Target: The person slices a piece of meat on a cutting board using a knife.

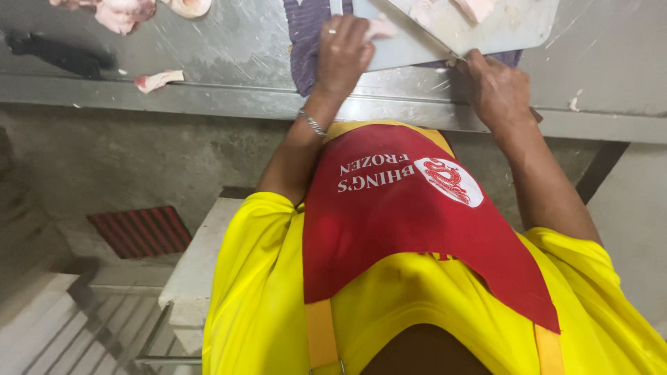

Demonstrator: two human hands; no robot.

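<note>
Steel table (208, 62) with cutting board (514, 24), cloth (306, 42), meat scraps (158, 80).

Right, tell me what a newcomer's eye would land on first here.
The red apron over a bright yellow shirt fills the lower middle of the view. At the top, the left hand presses pale meat onto a white cutting board, while the right hand grips a knife whose blade lies across the board. More meat scraps lie on the steel counter, upper left.

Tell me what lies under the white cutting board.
A purple cloth shows beneath the white cutting board, sticking out at its left side and front edge, on the steel table. The left hand presses there; how far the cloth runs under the board is hidden.
</note>
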